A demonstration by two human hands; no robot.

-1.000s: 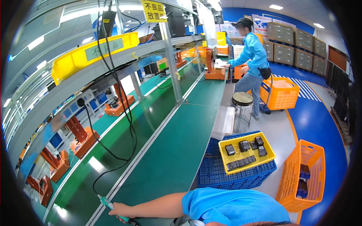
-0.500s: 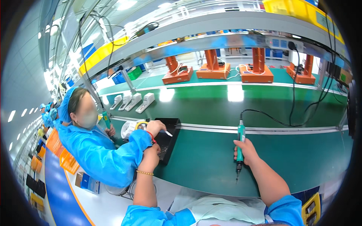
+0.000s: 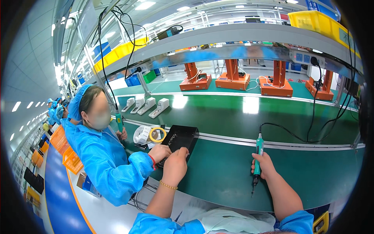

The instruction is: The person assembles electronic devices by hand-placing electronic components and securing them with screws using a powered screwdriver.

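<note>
The teal-and-black stick-shaped electric screwdriver [image 3: 257, 168] is over the smooth green surface [image 3: 222, 167], near its near edge, in the closed grip of the right hand [image 3: 266, 165]. A silvery metal rail [image 3: 233, 139] lines the surface's far edge; beyond, a shiny dark-green belt [image 3: 214, 115] carries four white pieces [image 3: 159, 107]. Ceiling lamps [image 3: 145, 5] light the room above a blue floor strip [image 3: 60, 183]. The screwdriver tilts bit-down, slim and dark-tipped, its black cord [image 3: 286, 128] leaving the top. The left hand [image 3: 175, 167] is by the black rectangular tray [image 3: 189, 136]; whether its grip holds anything, I cannot tell.
</note>
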